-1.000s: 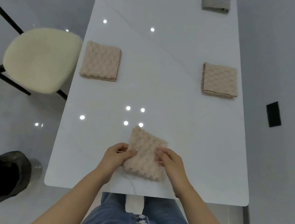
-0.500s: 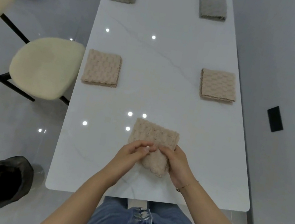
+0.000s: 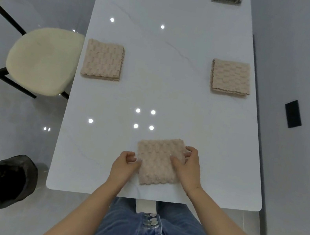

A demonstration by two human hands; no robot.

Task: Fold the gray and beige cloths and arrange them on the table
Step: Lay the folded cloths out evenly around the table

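Item: beige cloth (image 3: 160, 160), now flattened into a folded square at the table's (image 3: 184, 39) near edge, where half a second ago I held it bunched; my right hand (image 3: 187, 167) pinches its right side, left hand (image 3: 125, 164) curled against its left edge; folding seems nearly done.

Folded beige cloth (image 3: 158, 160) lies slightly skewed near the white table's (image 3: 173, 104) near edge.

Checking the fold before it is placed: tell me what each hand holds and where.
The right hand grips the folded beige cloth at its right edge; the left hand pinches its left edge, cloth flat on the table.
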